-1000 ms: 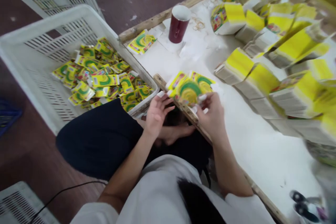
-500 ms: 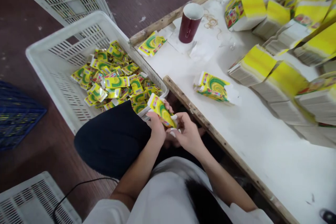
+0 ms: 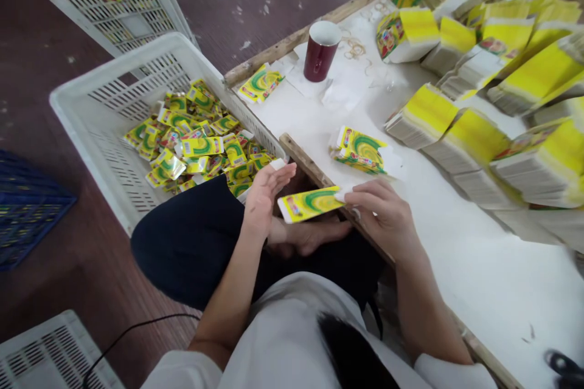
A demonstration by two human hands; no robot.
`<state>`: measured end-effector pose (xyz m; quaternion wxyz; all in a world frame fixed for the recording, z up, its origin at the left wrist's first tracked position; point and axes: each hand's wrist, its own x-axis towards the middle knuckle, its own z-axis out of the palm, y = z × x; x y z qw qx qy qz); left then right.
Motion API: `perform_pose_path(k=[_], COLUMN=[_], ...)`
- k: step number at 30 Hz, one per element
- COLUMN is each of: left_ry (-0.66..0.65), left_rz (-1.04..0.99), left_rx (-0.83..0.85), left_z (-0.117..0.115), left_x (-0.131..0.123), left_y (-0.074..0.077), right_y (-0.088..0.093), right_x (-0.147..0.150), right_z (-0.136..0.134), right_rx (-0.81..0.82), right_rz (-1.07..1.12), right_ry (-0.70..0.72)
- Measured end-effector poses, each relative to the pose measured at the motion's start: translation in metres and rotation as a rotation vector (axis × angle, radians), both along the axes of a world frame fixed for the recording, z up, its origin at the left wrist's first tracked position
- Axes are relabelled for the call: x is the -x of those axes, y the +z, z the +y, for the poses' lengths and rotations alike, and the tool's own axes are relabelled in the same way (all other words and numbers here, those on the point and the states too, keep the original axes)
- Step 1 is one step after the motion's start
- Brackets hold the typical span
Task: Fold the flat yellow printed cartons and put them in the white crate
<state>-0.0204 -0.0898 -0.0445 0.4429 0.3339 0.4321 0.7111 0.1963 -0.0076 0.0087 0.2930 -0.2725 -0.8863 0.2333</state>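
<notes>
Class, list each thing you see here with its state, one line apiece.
Carton, held at one end
Right hand, closed on the carton
Left hand, open, holding nothing
Mug, upright, contents hidden
Near crate, partly filled with packs
Far crate, holding packs
Stacks, close together on the table

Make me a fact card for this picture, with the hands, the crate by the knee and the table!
Right hand: holds one end of a thin yellow carton
Left hand: open, near the carton's other end
White crate: heap of small yellow packs inside
White table: dark red cup, loose yellow cartons, yellow-topped stacks
</notes>
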Motion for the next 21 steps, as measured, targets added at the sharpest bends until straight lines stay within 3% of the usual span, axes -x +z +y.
perform_pose_path(k=[4,6,10,14,18,21], left_ry=[-0.43,-0.529,-0.37,-0.159,-0.054,-0.06], left_rz=[0.539,0.741,0.849,0.785,0.788,0.888], left_rx=[0.221,0.363,0.429,0.427,0.375,0.347], left_z=[-0.006,-0.006,-0.003,-0.002,-0.002,-0.001], left_x=[0.0,-0.006,-0.014,-0.019,-0.021,-0.021], left_y=[0.021,0.028,0.03,0.016,0.003,-0.001], right_y=[0.007,0.002,-0.019,-0.041,-0.052,-0.043], right_x=[-0.004,0.0,0.015,0.038,0.051,0.045], right_z=[0.002,-0.002,-0.017,-0.043,-0.054,-0.041], right_rx=[-0.158,-0.224,-0.291,-0.18,0.133,0.492], right_rz=[-0.047,-0.055,0.062,0.268,0.442,0.571], right_ry=[0.188,0.189,-0.058,-0.358,-0.419,-0.42])
